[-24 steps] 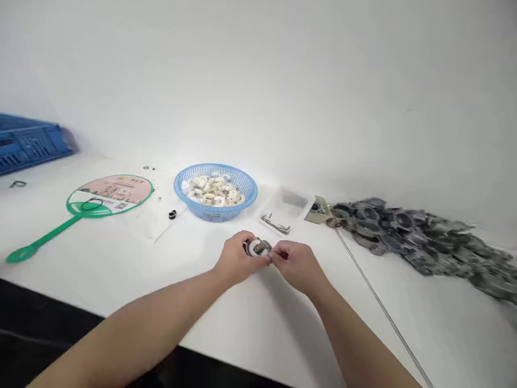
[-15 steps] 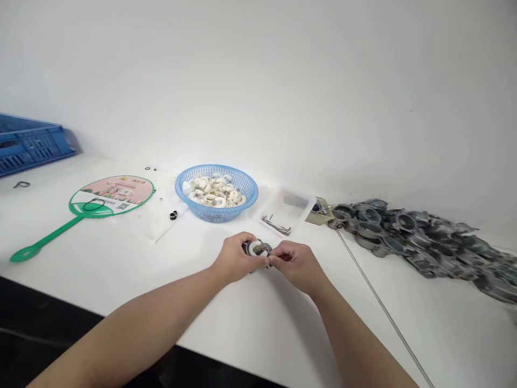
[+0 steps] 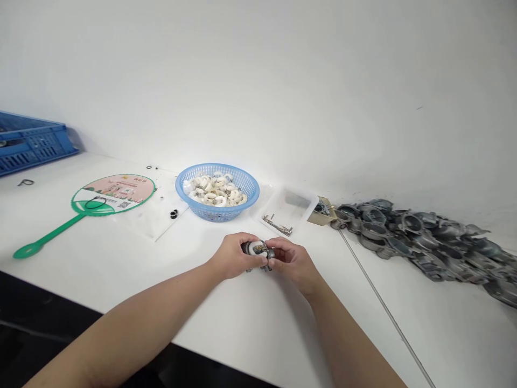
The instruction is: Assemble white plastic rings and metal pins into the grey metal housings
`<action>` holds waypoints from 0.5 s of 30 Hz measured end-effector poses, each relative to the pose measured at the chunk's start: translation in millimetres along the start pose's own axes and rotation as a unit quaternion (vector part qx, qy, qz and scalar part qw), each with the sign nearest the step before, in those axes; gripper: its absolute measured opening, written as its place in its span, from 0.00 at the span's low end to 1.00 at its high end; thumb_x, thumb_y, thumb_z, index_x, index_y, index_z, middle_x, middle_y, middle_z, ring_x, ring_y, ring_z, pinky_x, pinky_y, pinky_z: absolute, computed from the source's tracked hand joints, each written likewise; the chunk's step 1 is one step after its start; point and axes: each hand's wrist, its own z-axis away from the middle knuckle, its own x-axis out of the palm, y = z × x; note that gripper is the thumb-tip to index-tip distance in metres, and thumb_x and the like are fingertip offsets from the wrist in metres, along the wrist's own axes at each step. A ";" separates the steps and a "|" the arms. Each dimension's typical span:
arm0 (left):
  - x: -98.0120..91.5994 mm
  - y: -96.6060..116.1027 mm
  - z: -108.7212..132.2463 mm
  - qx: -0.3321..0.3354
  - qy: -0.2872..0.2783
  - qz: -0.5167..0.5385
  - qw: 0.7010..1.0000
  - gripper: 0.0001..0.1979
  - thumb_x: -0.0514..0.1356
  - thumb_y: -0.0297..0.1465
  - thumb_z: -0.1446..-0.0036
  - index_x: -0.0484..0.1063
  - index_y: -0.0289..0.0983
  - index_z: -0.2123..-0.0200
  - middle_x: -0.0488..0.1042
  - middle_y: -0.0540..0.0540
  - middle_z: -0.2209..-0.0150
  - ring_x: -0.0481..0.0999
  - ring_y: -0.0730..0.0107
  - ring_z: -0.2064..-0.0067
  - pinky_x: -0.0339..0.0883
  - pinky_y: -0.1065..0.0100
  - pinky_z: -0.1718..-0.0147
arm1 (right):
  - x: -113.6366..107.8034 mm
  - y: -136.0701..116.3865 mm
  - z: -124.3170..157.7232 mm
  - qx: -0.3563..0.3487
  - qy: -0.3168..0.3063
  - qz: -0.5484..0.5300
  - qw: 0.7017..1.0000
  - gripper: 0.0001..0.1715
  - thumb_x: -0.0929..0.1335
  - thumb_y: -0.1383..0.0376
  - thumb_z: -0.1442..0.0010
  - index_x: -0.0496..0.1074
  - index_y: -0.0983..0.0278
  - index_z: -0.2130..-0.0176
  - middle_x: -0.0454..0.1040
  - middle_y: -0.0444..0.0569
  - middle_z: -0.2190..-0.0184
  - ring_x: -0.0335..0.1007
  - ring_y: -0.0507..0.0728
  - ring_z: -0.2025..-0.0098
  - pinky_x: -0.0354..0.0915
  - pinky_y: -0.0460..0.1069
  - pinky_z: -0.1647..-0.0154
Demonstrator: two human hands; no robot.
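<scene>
Shows a left forearm and a right forearm, both bare up to the edge of view; looks smooth in outline, broader farther back and narrowing evenly forward; ends in a left hand and a right hand, likewise bare (cannot judge the nails, too small here)

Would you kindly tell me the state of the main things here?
Left hand: closed around the metal part
Right hand: gripping its right side
Metal part: held in both hands
Blue basket: open, holding many white rings
Clear plastic box: open, metal pins inside
Hand fan: flat, black ring on top
Metal castings: piled up
Blue crate: upright
</scene>
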 end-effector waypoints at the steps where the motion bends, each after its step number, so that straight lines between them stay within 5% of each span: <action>1: -1.1 1.4 0.3 0.011 -0.004 -0.014 1.000 0.15 0.67 0.32 0.60 0.74 0.35 0.65 0.72 0.48 0.69 0.68 0.74 0.71 0.63 0.74 0.74 | 0.4 0.3 0.0 0.003 0.000 -0.004 1.000 0.20 0.74 0.59 0.53 0.73 0.63 0.59 0.68 0.51 0.60 0.67 0.54 0.66 0.66 0.50 0.68; 7: -7.4 7.4 0.6 0.060 -0.027 -0.087 0.994 0.12 0.63 0.32 0.55 0.75 0.36 0.65 0.72 0.48 0.67 0.69 0.71 0.67 0.63 0.73 0.71 | 3.3 -3.1 1.5 0.015 -0.001 -0.022 1.000 0.20 0.74 0.60 0.54 0.73 0.63 0.60 0.68 0.51 0.60 0.67 0.55 0.65 0.65 0.50 0.68; 15: -4.6 8.0 -0.2 0.045 -0.026 -0.069 0.996 0.11 0.63 0.32 0.55 0.74 0.35 0.66 0.72 0.48 0.69 0.68 0.73 0.70 0.61 0.74 0.73 | 6.1 -4.7 2.8 0.020 0.017 -0.030 0.999 0.18 0.74 0.61 0.54 0.73 0.63 0.61 0.69 0.49 0.62 0.67 0.54 0.67 0.65 0.50 0.69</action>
